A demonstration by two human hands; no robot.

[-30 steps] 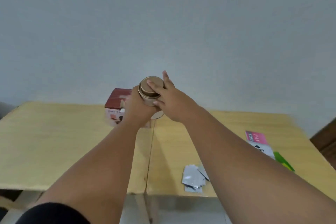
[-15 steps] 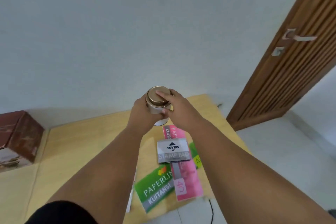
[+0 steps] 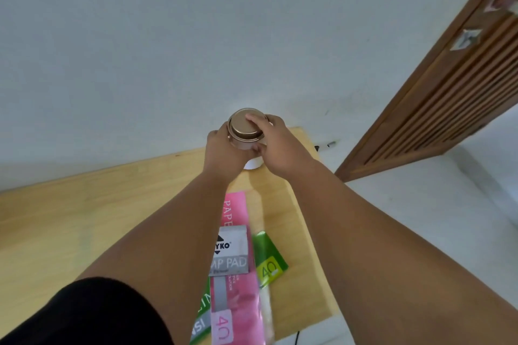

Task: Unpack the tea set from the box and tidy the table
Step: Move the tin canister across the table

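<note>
Right now both hands are up w/ a small round tea tin [image 3: 242,137] btwn them, held in the air over the far right corner of the wooden table [image 3: 84,218], close to the pale wall [image 3: 168,36]. Left hand [image 3: 224,152] wraps the tin's body from the left, fingers curled round it. Right hand [image 3: 279,143] comes in from the right, fingertips laid on the copper-coloured lid [image 3: 244,126] & thumb low against the tin's side, so both have hold of it. Lid sits on the tin, its top tilted toward the camera. A white rounded bit [image 3: 253,164] shows just under the hands; can't tell if it's part of the tin or sth separate. On the table below the forearms: a pink paper pack [image 3: 238,302] lying lengthwise, a grey stamp pad box [image 3: 234,253] on top of it, a green pack [image 3: 269,260] marked 40 poking out just to the right, & another green pack [image 3: 201,316] partly hidden by the left forearm. Black sleeve [image 3: 84,316] covers the left upper arm at bottom left. Slatted wooden door [image 3: 448,98] stands at the right, w/ pale floor [image 3: 448,204] beside it. Thin black cable [image 3: 297,337] shows just past the table's near edge.
</note>
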